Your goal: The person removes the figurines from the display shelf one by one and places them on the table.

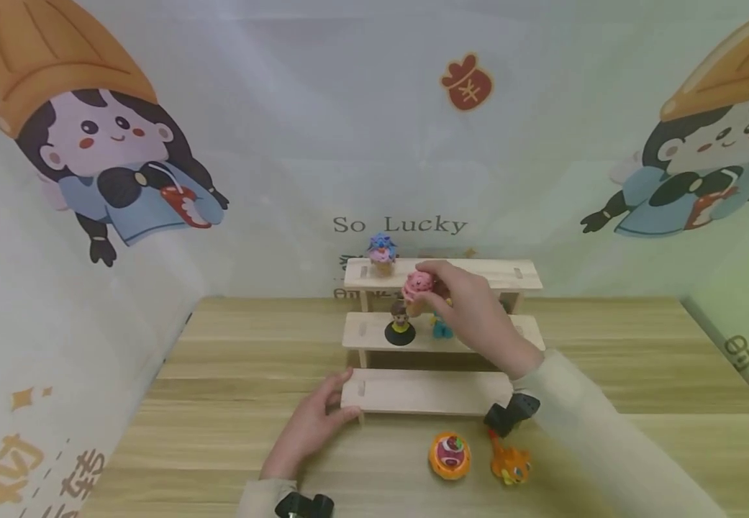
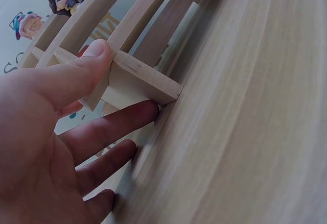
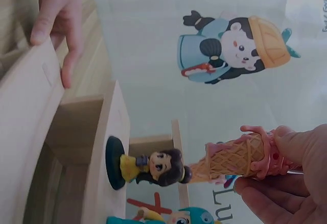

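Note:
My right hand pinches a pink ice-cream-cone toy over the middle and top tiers of a wooden shelf; in the right wrist view its waffle cone points toward the dark-haired figurine. My left hand holds the left end of the bottom tier, thumb on the board and fingers beside it in the left wrist view. On the middle tier stand a dark-haired figurine on a black base and a teal figurine, partly hidden by my right hand. A blue and pink cone toy stands on the top tier.
In front of the shelf, a round orange toy and an orange creature toy lie on the wooden table. A printed cloth hangs behind the shelf.

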{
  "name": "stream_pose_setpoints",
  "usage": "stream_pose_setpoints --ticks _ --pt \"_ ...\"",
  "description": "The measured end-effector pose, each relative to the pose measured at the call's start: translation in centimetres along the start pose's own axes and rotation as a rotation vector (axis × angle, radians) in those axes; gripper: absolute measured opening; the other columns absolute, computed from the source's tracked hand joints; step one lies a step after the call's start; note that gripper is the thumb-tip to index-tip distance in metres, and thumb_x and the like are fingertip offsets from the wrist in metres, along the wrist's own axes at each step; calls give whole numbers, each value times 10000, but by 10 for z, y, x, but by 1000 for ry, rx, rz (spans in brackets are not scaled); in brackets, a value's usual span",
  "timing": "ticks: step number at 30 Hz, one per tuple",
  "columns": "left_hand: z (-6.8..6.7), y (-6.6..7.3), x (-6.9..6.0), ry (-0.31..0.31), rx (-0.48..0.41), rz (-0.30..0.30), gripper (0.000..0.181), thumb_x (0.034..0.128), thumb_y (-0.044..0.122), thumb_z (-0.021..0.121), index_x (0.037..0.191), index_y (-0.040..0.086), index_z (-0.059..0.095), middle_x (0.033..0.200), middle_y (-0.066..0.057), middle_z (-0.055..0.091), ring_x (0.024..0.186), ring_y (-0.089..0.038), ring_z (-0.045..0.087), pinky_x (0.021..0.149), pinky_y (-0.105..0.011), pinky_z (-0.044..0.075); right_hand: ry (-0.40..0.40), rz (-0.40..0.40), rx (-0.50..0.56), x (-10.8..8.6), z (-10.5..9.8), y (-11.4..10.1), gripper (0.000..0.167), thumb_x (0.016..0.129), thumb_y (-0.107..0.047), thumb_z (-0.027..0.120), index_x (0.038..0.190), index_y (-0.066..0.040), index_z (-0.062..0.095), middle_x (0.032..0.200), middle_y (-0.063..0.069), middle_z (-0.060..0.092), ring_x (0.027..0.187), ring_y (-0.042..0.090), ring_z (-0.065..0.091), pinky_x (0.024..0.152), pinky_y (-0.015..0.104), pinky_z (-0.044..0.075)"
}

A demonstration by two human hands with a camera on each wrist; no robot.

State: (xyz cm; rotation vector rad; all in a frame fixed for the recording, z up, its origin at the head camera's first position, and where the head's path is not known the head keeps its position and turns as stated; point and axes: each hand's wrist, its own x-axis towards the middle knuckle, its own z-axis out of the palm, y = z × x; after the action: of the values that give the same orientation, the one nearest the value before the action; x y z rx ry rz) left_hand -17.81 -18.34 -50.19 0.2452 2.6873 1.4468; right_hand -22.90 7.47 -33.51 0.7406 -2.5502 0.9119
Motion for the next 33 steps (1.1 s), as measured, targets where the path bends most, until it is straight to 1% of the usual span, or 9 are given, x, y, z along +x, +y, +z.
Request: stream_pose_setpoints --ticks 4,6,10,13,17,22,28,30,33 --pt "0 0 0 0 4 -13 673 852 336 686 1447 182 410 1240 -155 637 1165 -328 598 1052 -623 331 17 -52 -4 -14 3 -5 406 852 -128 713 1223 -35 579 911 48 695 772 144 652 651 294 531" --pt "-1 0 1 0 6 -12 674 851 338 686 1447 185 409 1246 -157 632 1166 -326 598 1050 -623 333 22 -72 -2 -19 4 -7 393 850 -123 716 1211 -37 588 926 47 695 770 133 648 637 281 526" --pt "-3 2 2 0 -2 -9 670 850 331 689 1441 175 416 1252 -160 628 1168 -324 597 1052 -617 335 0 -63 9 -27 9 -10 379 855 -140 713 1208 -65 598 966 36 689 766 112 619 632 257 504" --pt "-2 2 2 0 -10 -12 671 847 321 693 1441 175 416 1255 -162 625 1167 -321 598 1054 -615 334 -23 -57 17 -33 13 -11 389 857 -148 712 1219 -67 596 979 26 695 780 103 634 623 247 494" --pt "-1 0 1 -5 -15 -17 669 847 312 696 1440 174 416 1251 -164 627 1162 -321 601 1056 -616 331 -31 -92 27 -41 18 -13 392 852 -138 718 1216 -51 602 995 32 699 818 105 665 663 240 542" --pt "-1 -2 1 0 -14 -17 665 849 326 691 1438 186 417 1243 -161 634 1160 -328 601 1047 -626 330 -61 -140 72 -51 25 -17 375 836 -132 732 1179 -34 616 997 43 697 799 103 665 708 210 558" --pt "-2 -1 1 1 -28 -29 674 839 344 698 1437 207 419 1257 -158 626 1160 -318 602 1041 -617 349 -100 -210 79 -69 43 -18 346 813 -160 756 1107 -29 631 981 36 700 796 87 648 704 208 556" --pt "-2 -1 1 -2 -31 -34 678 835 348 702 1436 209 420 1263 -155 623 1162 -314 601 1039 -623 346 -123 -212 92 -75 51 -17 343 807 -173 760 1094 -31 633 965 32 700 785 79 638 689 196 552" --pt "-1 -1 1 -8 -33 -25 685 836 360 700 1439 198 417 1263 -157 622 1165 -315 600 1038 -633 338 -155 -202 109 -85 61 -16 320 806 -178 761 1069 -41 640 969 32 703 804 74 643 693 196 555"
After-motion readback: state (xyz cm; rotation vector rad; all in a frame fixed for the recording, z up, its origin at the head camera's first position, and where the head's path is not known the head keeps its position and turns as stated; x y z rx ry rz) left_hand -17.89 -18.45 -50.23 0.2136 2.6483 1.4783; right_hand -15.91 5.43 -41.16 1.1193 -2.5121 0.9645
